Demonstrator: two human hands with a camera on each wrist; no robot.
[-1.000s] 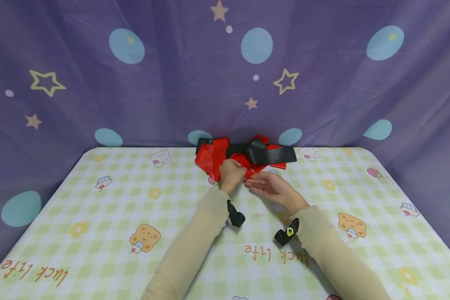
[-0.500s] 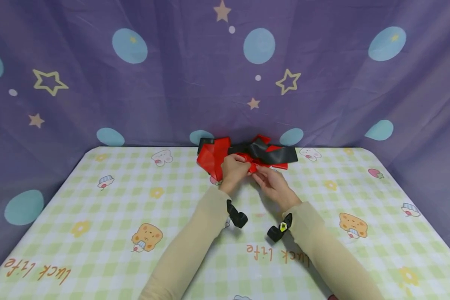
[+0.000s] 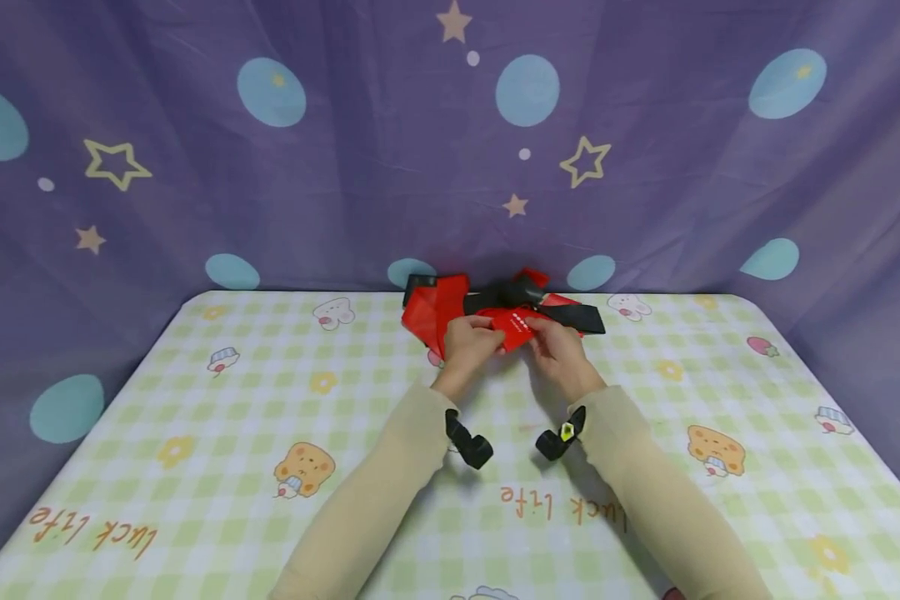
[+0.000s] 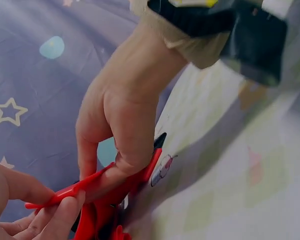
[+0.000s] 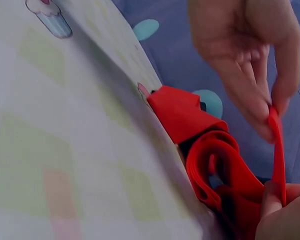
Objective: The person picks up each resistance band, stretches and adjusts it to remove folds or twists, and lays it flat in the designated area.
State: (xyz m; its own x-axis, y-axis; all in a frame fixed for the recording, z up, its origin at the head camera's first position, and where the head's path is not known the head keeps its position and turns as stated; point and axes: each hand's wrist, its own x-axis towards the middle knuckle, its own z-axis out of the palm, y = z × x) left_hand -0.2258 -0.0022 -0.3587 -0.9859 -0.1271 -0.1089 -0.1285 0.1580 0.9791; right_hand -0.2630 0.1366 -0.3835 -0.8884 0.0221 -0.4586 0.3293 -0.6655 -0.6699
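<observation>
A heap of flat red and black stretchy bands, like resistance bands, lies at the table's far edge. My left hand point(image 3: 471, 343) pinches the left side of a red band point(image 3: 515, 327), which bears white print. The right hand point(image 3: 562, 346) pinches the same piece at its right side, so it stretches flat between both hands. In the right wrist view, a rolled loop of red band point(image 5: 215, 165) hangs beside the held piece. A black band point(image 3: 585, 317) sticks out to the right, past the right hand. Folded red band point(image 3: 427, 310) lies left of the left hand.
The table has a green-and-white checked cloth point(image 3: 390, 517) with printed cartoon figures. Right behind the heap hangs a purple curtain point(image 3: 390, 167) with stars and blue ovals. Each wrist wears a black camera mount point(image 3: 471, 442).
My right hand, at first open beside the heap, has moved up and left and pinched the red band. The printed piece now faces up between both hands. The black band on the right has shifted.
</observation>
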